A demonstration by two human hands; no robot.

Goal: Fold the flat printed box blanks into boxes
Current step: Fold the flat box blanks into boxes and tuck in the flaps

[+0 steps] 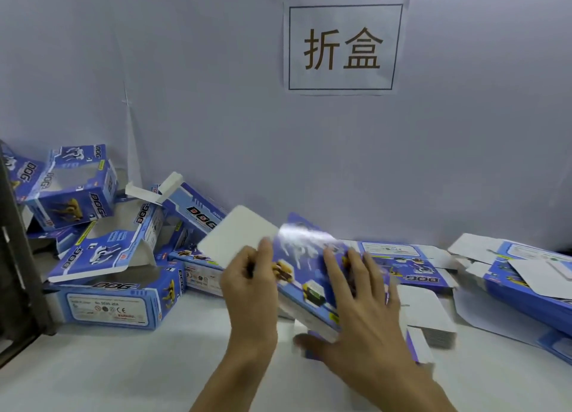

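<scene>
A blue printed box blank (pixel 298 266) with a white end flap (pixel 236 238) is held tilted above the white table (pixel 123 371), slightly blurred. My left hand (pixel 250 288) pinches it where the white flap meets the blue panel. My right hand (pixel 362 306) lies over its right side, fingers spread on the printed face and thumb under the lower edge. Several folded blue "DOG" boxes (pixel 74 192) are piled at the left. A stack of flat blanks (pixel 433 325) lies to the right, more blanks (pixel 402 263) behind it.
A grey wall with a paper sign (pixel 342 48) rises right behind the table. A dark frame (pixel 15 257) borders the table at the far left. More flat blanks (pixel 526 284) lie at the far right edge.
</scene>
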